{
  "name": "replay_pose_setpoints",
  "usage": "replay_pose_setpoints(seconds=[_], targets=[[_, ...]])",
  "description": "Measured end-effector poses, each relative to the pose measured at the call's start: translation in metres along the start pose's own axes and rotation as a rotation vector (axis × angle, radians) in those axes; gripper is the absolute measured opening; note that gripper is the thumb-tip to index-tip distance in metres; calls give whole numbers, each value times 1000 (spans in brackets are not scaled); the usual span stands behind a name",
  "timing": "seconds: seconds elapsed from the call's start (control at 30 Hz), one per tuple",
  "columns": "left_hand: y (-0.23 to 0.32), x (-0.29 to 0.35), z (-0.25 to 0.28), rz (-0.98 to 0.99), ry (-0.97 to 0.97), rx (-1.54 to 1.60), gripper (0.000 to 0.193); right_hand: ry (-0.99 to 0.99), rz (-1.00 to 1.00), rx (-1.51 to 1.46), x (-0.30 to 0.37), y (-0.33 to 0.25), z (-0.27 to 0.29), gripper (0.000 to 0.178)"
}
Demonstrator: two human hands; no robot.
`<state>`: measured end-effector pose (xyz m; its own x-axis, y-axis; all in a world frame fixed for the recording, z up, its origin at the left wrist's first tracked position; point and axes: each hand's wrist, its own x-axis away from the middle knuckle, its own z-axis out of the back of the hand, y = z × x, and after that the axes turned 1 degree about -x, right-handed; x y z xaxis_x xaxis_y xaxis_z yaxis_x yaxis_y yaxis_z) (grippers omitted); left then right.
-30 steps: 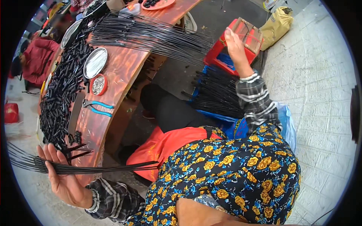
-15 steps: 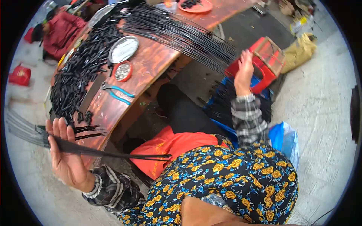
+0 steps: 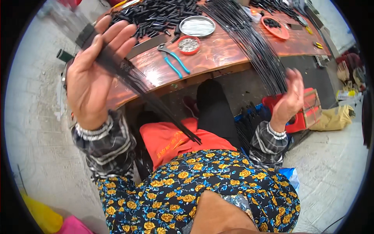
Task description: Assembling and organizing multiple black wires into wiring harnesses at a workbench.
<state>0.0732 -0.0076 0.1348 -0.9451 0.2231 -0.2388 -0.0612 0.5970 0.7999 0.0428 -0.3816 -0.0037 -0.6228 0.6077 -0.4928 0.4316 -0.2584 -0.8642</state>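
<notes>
My left hand (image 3: 91,78) is raised at the left, palm showing and fingers spread. A motion-blurred bundle of thin black rods (image 3: 156,103) crosses that palm, caught under the thumb, its lower end slanting over my lap. To the right, my right hand (image 3: 290,99) is held up with fingers stretched and nothing in it. It is beside the ends of a wide row of thin black rods (image 3: 253,43) that lies on the table and juts past its edge; whether it touches them I cannot tell.
On the wooden table (image 3: 212,58) are blue-handled pliers (image 3: 174,62), a red-rimmed dish of small metal parts (image 3: 189,45), a round silver-rimmed tray (image 3: 196,27), piled black pieces (image 3: 159,15) and an orange plate (image 3: 282,31). A red stool (image 3: 309,103) stands at the right.
My view has swung, so the table now lies straight ahead. The left hand is higher and nearer with the rod bundle, which tilts more steeply. My right hand stays beside the row's ends.
</notes>
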Motion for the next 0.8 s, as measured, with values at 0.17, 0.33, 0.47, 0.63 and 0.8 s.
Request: replay_pose_setpoints(seconds=[0.17,0.33,0.47,0.63,0.8], targets=[[-17,-12,-2,-10,70,-83,34,-1136,-257,-516,51,-41,-115,45],[-26,-17,2,24,120,-131,37,-1452,-711,-790,70,-75,-166,40],[-19,-25,8,69,119,-159,38,-1511,-821,-851,68,-71,-175,34],[2,-59,31,85,-2,-325,40,-1367,-669,-745,55,-77,-209,26],[31,-126,72,253,-300,-25,36,-1331,-146,-353,26,-67,-273,20]])
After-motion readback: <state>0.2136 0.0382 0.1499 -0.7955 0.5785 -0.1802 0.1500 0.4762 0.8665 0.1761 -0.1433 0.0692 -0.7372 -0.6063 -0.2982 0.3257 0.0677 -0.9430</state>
